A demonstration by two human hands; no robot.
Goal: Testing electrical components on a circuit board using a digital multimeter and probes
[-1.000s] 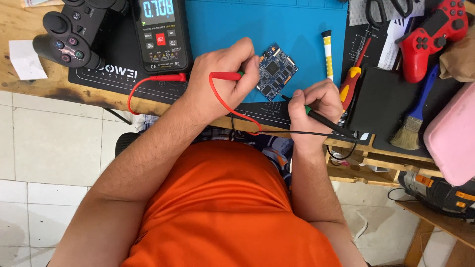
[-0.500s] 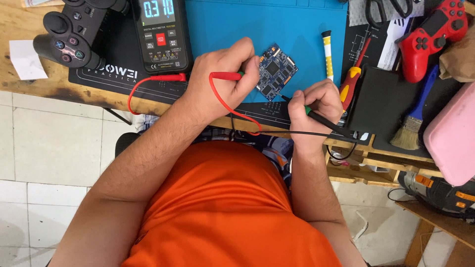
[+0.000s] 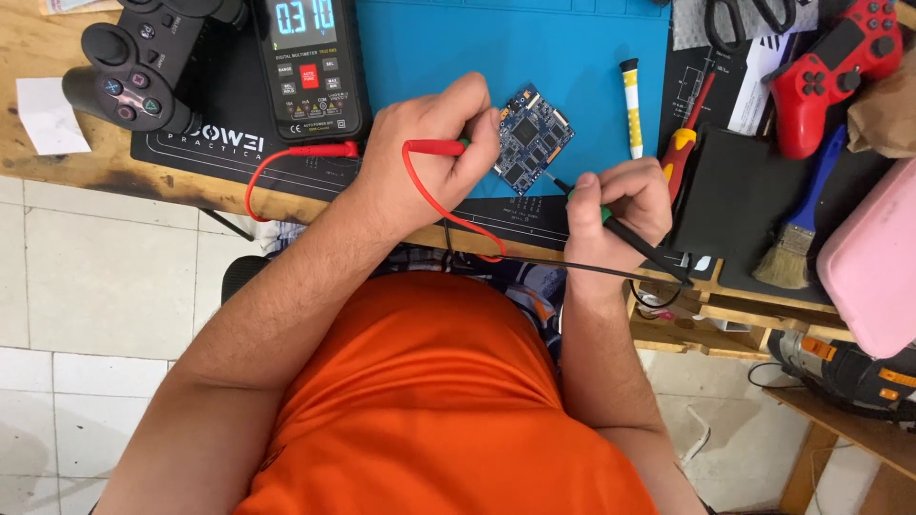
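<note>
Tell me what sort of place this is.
Likely an electronics repair bench: a black digital multimeter with red and black probes held on a small blue circuit board, lying on a blue work mat, with a black game controller and screwdrivers nearby.

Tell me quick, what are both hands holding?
Left hand: closed on the red probe.
Right hand: closed on the black probe.

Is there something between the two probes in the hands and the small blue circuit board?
Nothing visible. The left hand holds the red probe at the circuit board, and the right hand brings the black probe to its lower corner.
</note>
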